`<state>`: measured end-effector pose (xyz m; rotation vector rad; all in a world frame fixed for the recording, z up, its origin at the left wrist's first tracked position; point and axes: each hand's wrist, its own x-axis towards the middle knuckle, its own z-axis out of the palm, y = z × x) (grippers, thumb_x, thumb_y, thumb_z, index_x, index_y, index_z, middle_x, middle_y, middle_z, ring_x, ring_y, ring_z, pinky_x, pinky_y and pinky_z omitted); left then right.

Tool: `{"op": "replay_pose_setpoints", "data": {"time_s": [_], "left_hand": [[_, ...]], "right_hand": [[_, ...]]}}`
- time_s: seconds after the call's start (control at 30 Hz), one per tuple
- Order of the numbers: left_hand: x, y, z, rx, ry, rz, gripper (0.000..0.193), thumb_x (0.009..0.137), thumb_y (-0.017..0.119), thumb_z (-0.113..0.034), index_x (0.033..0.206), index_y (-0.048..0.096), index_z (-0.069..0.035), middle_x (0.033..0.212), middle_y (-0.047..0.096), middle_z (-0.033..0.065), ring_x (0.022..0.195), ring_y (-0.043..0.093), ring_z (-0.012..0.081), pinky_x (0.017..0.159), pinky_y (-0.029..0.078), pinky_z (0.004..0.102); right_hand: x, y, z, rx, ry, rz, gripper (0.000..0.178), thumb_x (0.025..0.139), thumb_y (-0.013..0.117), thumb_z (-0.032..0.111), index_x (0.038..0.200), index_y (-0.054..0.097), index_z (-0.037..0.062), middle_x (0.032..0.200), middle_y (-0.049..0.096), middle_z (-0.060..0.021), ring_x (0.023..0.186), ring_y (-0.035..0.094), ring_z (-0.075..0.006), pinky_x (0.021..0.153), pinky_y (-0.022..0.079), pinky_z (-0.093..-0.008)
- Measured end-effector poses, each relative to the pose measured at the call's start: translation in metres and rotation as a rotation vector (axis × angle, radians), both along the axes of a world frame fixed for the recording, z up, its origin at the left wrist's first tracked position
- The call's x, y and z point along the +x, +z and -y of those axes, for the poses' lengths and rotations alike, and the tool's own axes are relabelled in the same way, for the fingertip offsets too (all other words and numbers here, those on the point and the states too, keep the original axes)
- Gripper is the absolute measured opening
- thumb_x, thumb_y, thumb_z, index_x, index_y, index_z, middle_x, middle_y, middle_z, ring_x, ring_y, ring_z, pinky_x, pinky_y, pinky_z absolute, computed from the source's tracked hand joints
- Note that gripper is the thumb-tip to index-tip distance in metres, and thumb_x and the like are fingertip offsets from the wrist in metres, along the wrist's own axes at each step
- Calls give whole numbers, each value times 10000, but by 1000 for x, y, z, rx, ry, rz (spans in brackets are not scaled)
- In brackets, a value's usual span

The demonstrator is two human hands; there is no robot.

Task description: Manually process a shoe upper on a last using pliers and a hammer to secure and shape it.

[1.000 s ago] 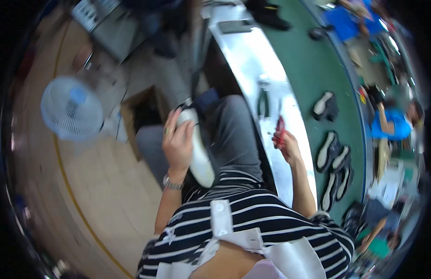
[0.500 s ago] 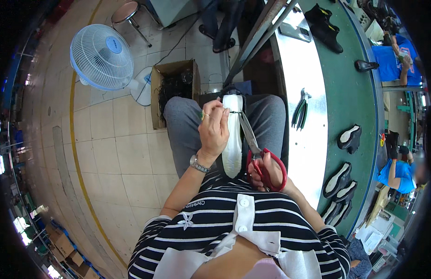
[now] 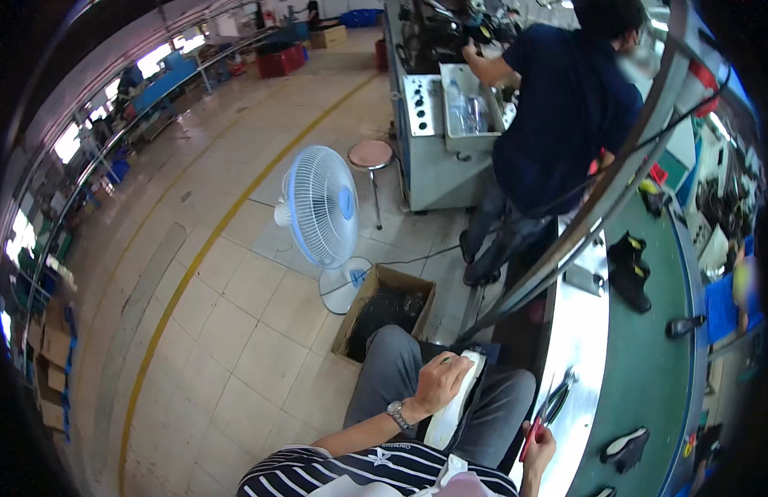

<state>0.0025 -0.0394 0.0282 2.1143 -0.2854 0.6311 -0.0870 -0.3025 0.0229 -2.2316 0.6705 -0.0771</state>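
Note:
Between my knees lies a dark shoe, its white sole (image 3: 444,429) facing up. My left hand (image 3: 440,383), with a ring and a wristwatch, is closed at the sole's far part, its fingertips partly hidden. My right hand (image 3: 539,450) is out to the right at the metal bench edge, closed around the red handles of a pair of scissors (image 3: 531,436). The scissors' blades point away from me. Right beside them on the bench are pliers with dark handles (image 3: 558,401).
A silver bench strip (image 3: 579,331) and a green conveyor belt (image 3: 649,398) with several dark shoes run along my right. A slanted metal post (image 3: 566,257) rises ahead. An open carton (image 3: 429,302), a fan (image 3: 324,207) and a stool (image 3: 371,155) stand ahead-left. A co-worker (image 3: 558,124) stands beyond.
My right hand has moved the scissors from the shoe to the bench beside the pliers. The view has tilted up, showing more of the room and the co-worker. My left hand stays at the shoe.

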Motion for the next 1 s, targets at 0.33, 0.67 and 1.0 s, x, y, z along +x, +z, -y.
{"op": "replay_pose_setpoints", "data": {"time_s": [0.33, 0.67, 1.0], "left_hand": [[9, 89, -46, -227, 26, 431, 116, 855, 607, 32, 964, 587, -4, 816, 653, 108, 769, 640, 278, 702, 511, 353], [66, -57, -141, 421, 359, -258, 489, 898, 613, -214, 1297, 473, 30, 1326, 500, 226, 1175, 501, 364, 993, 416, 441], [-87, -12, -28, -204, -249, -950, 854, 872, 555, -602, 1406, 334, 27, 1209, 564, 314, 1124, 576, 401, 959, 437, 432]], "right_hand": [[-38, -175, 156, 467, -189, 169, 464, 901, 647, 240, 1326, 518, 105, 963, 630, -164, 746, 630, -262, 626, 576, -291], [120, -98, 66, -579, -55, -43, 665, 806, 713, 290, 1337, 447, -10, 1227, 511, -279, 1140, 493, -411, 960, 414, -450], [121, -150, 152, 346, -103, 175, 179, 820, 429, 76, 891, 587, 34, 648, 538, -54, 570, 554, -186, 523, 484, -316]]}}
